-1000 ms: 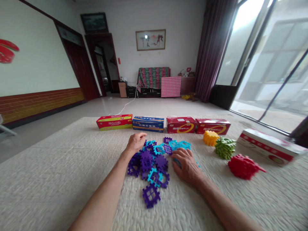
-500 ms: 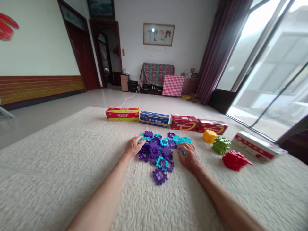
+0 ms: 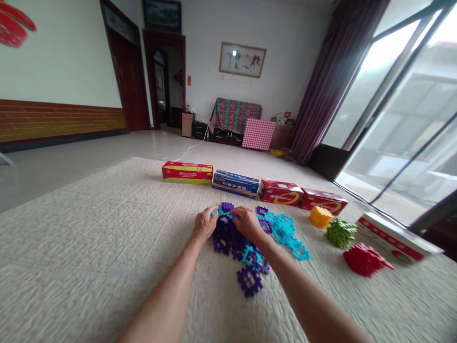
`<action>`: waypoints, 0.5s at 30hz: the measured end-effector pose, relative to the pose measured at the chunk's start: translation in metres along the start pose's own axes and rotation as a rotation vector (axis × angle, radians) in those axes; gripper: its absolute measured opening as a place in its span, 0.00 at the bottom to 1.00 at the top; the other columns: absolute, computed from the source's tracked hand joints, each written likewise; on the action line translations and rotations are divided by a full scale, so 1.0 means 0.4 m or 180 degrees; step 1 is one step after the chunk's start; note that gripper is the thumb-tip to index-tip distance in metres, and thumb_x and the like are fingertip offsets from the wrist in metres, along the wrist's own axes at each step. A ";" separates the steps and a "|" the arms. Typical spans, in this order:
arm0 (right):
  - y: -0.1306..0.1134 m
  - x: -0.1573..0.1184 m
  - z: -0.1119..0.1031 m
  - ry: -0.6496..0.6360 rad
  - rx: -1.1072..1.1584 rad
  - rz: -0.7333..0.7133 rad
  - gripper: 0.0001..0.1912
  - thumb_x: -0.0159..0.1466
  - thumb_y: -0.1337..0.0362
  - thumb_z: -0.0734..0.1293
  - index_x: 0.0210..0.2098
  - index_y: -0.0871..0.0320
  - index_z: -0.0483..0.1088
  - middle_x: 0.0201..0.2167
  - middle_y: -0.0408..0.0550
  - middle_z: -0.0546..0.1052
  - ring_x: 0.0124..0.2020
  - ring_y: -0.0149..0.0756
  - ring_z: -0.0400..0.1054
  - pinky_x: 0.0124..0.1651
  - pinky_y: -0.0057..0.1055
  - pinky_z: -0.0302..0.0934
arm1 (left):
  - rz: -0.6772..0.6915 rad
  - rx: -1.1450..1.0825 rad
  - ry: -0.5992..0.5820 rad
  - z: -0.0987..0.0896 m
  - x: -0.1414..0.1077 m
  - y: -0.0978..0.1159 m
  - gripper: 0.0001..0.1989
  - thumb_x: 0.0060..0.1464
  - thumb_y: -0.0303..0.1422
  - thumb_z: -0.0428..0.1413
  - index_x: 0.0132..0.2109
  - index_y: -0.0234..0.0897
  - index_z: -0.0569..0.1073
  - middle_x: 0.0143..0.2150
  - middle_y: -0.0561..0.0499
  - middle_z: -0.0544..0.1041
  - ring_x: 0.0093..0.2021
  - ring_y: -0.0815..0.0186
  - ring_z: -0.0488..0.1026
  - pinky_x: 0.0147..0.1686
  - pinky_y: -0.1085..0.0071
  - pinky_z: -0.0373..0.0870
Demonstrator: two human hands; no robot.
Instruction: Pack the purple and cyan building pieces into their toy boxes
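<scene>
The left hand [image 3: 206, 223] appears to pinch a light-blue interlocking tile [image 3: 213, 213]; the right hand [image 3: 247, 223] curls over purple interlocking tiles [image 3: 237, 239] between the forearms, its grip unclear. Snagging notches could drag loose tiles along, mixing colours with the light-blue pile [image 3: 283, 228] beside it.

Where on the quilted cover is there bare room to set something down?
The widest bare patch of quilted cover borders the left forearm's outer side. Narrower ones lie between the cyan pieces and red stack, and between both forearms, in front of the nearest purple piece. Crowded: around left hand and right hand, among the pieces.
</scene>
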State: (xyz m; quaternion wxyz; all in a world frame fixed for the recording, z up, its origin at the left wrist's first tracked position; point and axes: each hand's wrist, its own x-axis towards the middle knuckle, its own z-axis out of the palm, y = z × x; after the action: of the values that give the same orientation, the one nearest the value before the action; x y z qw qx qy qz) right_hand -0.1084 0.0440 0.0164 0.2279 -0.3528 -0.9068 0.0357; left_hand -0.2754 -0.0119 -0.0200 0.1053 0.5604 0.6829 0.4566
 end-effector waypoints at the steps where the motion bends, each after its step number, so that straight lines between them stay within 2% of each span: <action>1: -0.001 0.020 0.002 -0.0171 -0.0134 -0.0069 0.15 0.59 0.73 0.60 0.40 0.53 0.74 0.41 0.46 0.79 0.45 0.37 0.71 0.51 0.33 0.60 | -0.0031 -0.0021 0.0072 0.001 0.004 -0.002 0.16 0.59 0.33 0.48 0.50 0.35 0.75 0.49 0.45 0.79 0.51 0.62 0.74 0.53 0.69 0.67; 4: -0.001 0.064 0.004 -0.0530 -0.0503 -0.0214 0.16 0.59 0.72 0.61 0.41 0.51 0.75 0.41 0.48 0.77 0.47 0.40 0.70 0.51 0.36 0.60 | -0.0064 -0.0167 0.0220 0.004 0.016 -0.005 0.17 0.61 0.34 0.47 0.52 0.37 0.74 0.49 0.46 0.79 0.50 0.62 0.75 0.52 0.69 0.68; 7: 0.005 0.097 0.004 -0.0704 -0.0653 -0.0172 0.19 0.56 0.71 0.63 0.46 0.51 0.73 0.42 0.52 0.76 0.44 0.44 0.71 0.47 0.40 0.62 | -0.0064 -0.0300 0.0262 0.009 0.024 -0.004 0.18 0.61 0.34 0.47 0.55 0.38 0.72 0.52 0.46 0.77 0.52 0.62 0.73 0.52 0.70 0.67; 10: 0.018 0.130 0.008 -0.0893 -0.0655 -0.0209 0.24 0.52 0.73 0.66 0.48 0.50 0.72 0.40 0.51 0.77 0.38 0.41 0.73 0.39 0.34 0.64 | -0.0205 -0.0277 0.0235 0.012 0.028 -0.001 0.19 0.61 0.33 0.47 0.57 0.37 0.70 0.54 0.45 0.76 0.54 0.62 0.72 0.54 0.69 0.66; 13: 0.031 0.166 0.018 -0.0969 -0.0558 -0.0317 0.25 0.45 0.73 0.71 0.43 0.50 0.74 0.33 0.44 0.78 0.31 0.36 0.72 0.32 0.28 0.63 | -0.0335 -0.0247 0.0249 0.011 0.029 0.000 0.20 0.59 0.31 0.47 0.57 0.36 0.69 0.54 0.45 0.75 0.55 0.62 0.71 0.54 0.71 0.65; 15: 0.035 0.185 0.025 -0.0811 -0.0432 -0.0392 0.23 0.40 0.72 0.74 0.36 0.50 0.75 0.26 0.40 0.77 0.27 0.34 0.70 0.29 0.26 0.62 | -0.0437 -0.0247 0.0252 0.009 0.028 -0.001 0.19 0.58 0.29 0.47 0.55 0.36 0.70 0.50 0.46 0.78 0.51 0.63 0.73 0.51 0.71 0.66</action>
State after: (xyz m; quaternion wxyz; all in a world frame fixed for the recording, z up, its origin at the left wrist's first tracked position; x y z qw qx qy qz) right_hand -0.1518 0.1040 0.0331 0.0883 -0.3037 -0.9487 0.0047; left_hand -0.2771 -0.0003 -0.0182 0.1309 0.4892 0.7052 0.4962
